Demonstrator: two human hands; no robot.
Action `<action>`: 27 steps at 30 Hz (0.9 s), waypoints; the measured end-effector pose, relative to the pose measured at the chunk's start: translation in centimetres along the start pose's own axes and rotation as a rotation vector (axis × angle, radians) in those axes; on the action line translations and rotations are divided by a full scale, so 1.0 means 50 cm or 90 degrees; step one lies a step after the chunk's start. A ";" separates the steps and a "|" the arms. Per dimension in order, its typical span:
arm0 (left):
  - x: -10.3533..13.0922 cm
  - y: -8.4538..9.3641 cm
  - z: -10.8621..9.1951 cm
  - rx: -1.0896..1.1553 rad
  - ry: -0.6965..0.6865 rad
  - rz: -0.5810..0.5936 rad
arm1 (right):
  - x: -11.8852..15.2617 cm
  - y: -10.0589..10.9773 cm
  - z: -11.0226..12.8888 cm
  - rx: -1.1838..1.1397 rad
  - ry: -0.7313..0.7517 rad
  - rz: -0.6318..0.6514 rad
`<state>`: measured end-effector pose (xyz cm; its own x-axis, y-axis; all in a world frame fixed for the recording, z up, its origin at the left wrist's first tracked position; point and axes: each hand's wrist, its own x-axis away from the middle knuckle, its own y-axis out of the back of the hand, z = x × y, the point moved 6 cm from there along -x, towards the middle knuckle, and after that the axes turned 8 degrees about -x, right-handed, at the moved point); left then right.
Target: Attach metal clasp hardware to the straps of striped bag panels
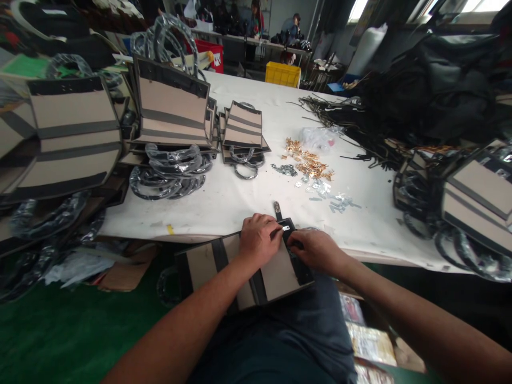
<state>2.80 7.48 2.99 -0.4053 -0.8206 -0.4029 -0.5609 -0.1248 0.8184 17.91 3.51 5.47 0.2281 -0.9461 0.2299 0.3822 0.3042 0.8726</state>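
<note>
A beige bag panel (276, 277) with black strips lies across my lap, its far side against the table edge. On its black end strip is a small silver metal plate (286, 228). My left hand (260, 240) rests over the panel, fingers pinched at the plate's left end. Just right of the plate, my right hand (314, 248) is closed at the panel's edge; its fingers hide whatever they grip. A short dark strap (277, 209) with a shiny tip sticks out beyond the panel onto the table.
Gold-coloured metal fittings (310, 162) and loose silver plates (320, 188) lie on the white table (224, 205). Stacked bag panels (172, 101) with plastic-wrapped handles (172, 170) stand left, more bag pieces (480, 192) right. Dark straps (368, 128) pile up behind. People sit far back.
</note>
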 end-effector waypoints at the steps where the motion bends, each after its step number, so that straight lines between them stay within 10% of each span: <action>1: 0.000 0.001 0.000 0.000 -0.001 0.000 | 0.002 -0.002 0.001 0.008 0.000 -0.007; 13: 0.000 0.004 -0.001 0.007 -0.002 -0.015 | 0.037 -0.021 -0.027 -0.092 0.022 -0.117; 21: -0.001 -0.001 0.002 0.007 0.002 0.003 | 0.053 0.101 -0.048 -0.509 -0.071 -0.287; 27: -0.005 0.008 -0.003 0.003 0.007 0.008 | -0.017 0.147 -0.033 -0.956 0.092 -0.490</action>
<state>2.79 7.58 3.46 -0.4050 -0.8281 -0.3876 -0.5591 -0.1111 0.8216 22.03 6.74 10.97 -0.3602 -0.9230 -0.1349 0.8669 -0.2778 -0.4140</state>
